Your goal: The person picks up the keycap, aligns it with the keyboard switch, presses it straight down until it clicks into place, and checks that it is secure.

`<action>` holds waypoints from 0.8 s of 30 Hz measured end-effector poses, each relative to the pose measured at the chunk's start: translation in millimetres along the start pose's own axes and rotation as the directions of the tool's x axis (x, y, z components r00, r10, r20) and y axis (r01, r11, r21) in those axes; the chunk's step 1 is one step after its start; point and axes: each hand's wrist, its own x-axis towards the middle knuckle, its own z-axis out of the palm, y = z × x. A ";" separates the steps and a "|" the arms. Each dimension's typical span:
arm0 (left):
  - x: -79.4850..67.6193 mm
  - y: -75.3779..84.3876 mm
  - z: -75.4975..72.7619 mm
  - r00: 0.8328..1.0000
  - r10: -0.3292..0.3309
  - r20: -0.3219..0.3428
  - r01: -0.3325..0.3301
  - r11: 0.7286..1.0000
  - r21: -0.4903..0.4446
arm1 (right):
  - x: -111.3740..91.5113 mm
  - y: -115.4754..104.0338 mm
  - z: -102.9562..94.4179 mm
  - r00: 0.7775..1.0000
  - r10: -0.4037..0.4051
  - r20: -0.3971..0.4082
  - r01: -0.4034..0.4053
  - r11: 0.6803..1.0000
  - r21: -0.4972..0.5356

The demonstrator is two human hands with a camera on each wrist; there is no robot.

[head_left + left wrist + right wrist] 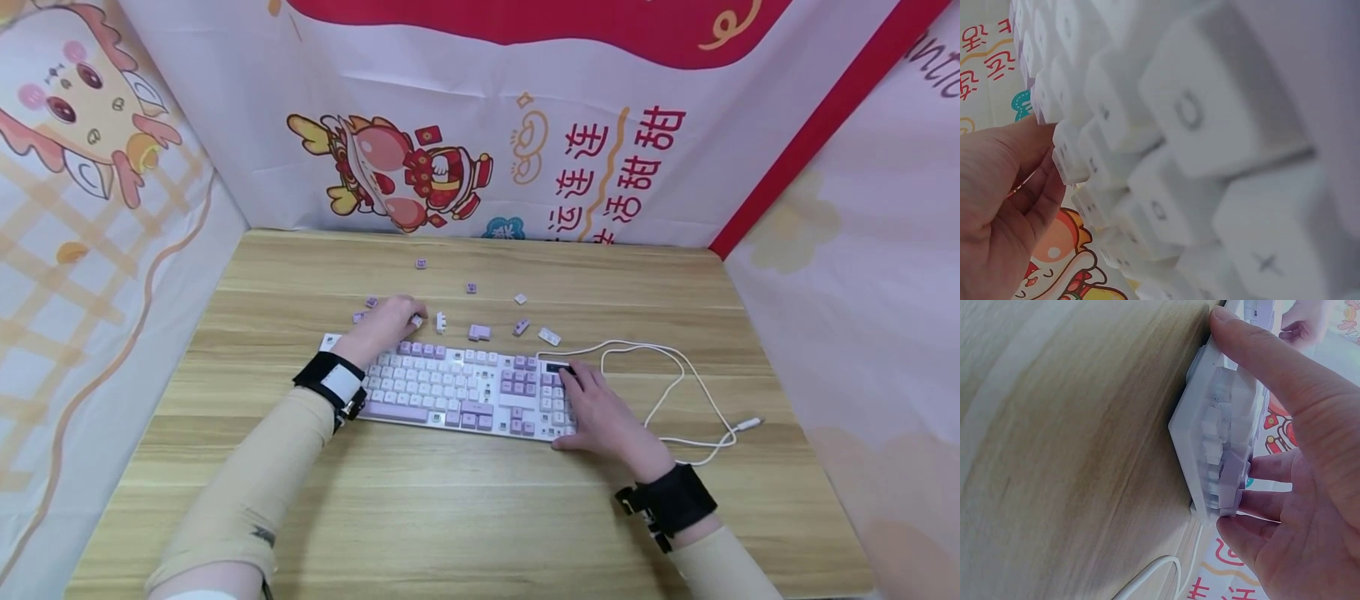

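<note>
A white and lilac keyboard (420, 387) lies on the table, with bare switches showing where several keycaps are off. Just past its back edge, my left hand (385, 323) pinches a small white keycap (416, 320) at its fingertips. In the left wrist view, the curled left fingers (1038, 194) are partly hidden behind the rows of keys. My right hand (603, 412) grips the keyboard's right end. Its thumb (1241, 337) lies along the near edge and its fingertips are at the keys near the back, as the right wrist view shows.
Loose lilac keycaps (480, 332) and white ones (549, 336) are scattered behind the keyboard, some close to the left hand. A white cable (678, 379) loops over the table on the right and ends in a plug (748, 424). A printed cloth (450, 83) hangs behind the table.
</note>
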 end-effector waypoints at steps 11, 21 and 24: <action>-6.5 0.1 -11.8 1.000 0.010 -0.019 -0.013 0.991 -0.130 | 0.3 1.0 0.1 1.000 -0.004 -0.001 0.004 1.000 -0.005; -3.5 3.0 -11.0 1.000 -0.004 -0.023 0.000 0.983 -0.184 | 0.0 1.0 1.1 1.000 -0.021 -0.018 0.021 1.000 -0.003; -4.2 4.2 -11.0 1.000 0.001 -0.030 -0.007 0.981 -0.194 | 0.0 1.7 1.9 1.000 -0.020 -0.019 0.020 1.000 -0.008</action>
